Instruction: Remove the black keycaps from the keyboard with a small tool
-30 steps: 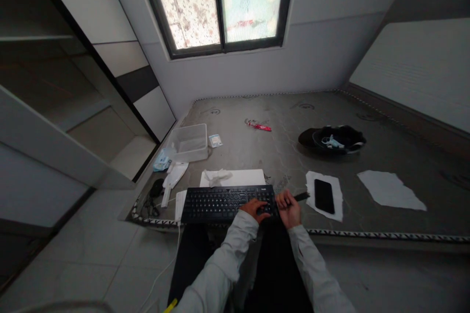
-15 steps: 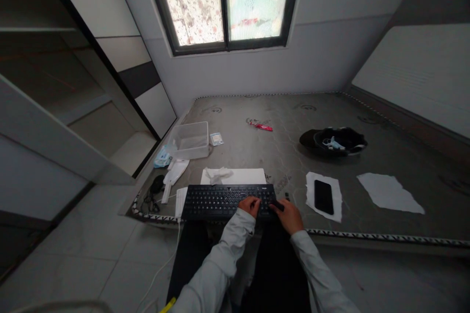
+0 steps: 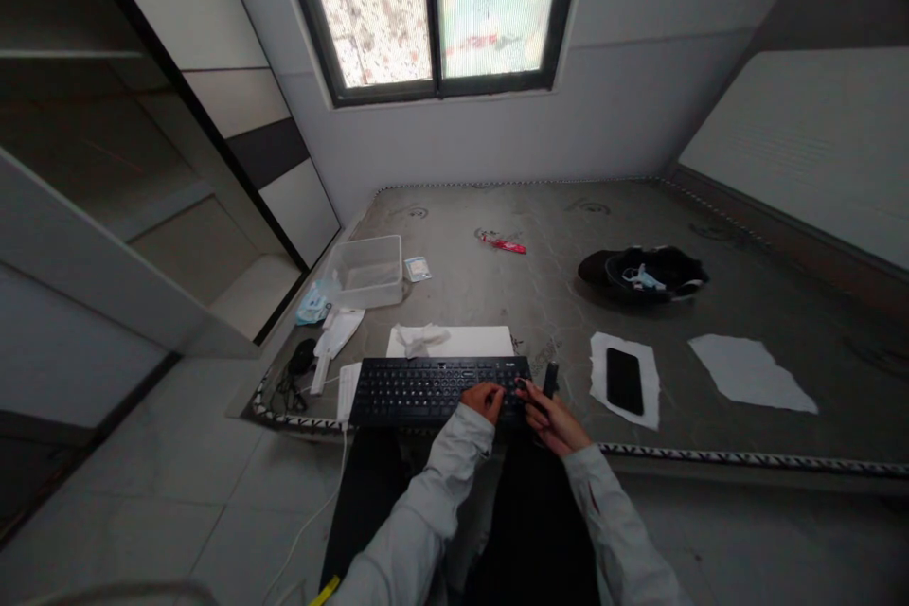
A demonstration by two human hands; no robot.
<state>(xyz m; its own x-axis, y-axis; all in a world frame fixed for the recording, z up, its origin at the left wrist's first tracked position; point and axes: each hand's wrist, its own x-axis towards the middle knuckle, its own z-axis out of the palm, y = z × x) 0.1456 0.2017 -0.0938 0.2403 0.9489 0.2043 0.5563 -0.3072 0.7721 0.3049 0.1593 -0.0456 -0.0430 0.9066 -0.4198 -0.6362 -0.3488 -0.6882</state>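
A black keyboard [image 3: 404,388] lies along the front edge of the mattress, its left end over a white flat piece [image 3: 347,390]. My left hand [image 3: 484,400] rests on its right half with curled fingers, and anything inside them is hidden. Over the number keys, my right hand [image 3: 550,415] has its thumb and fingertips drawn together. A small black stick-like tool [image 3: 550,378] stands up from between its fingers; its exact kind is too small to tell. Behind the keyboard are a white board [image 3: 479,341] and a crumpled tissue [image 3: 422,338].
On the mattress [image 3: 540,294] sit a clear plastic box [image 3: 367,273], a small packet [image 3: 418,269], a red wrapper [image 3: 504,245] and a black cap [image 3: 643,275]. A phone [image 3: 624,381] lies on white paper, beside another sheet [image 3: 753,374]. A mouse [image 3: 304,357] is at left.
My right hand has turned, so the black tool points upward instead of toward the keys. Its fingertips have come together over the number keys. My left hand stays put.
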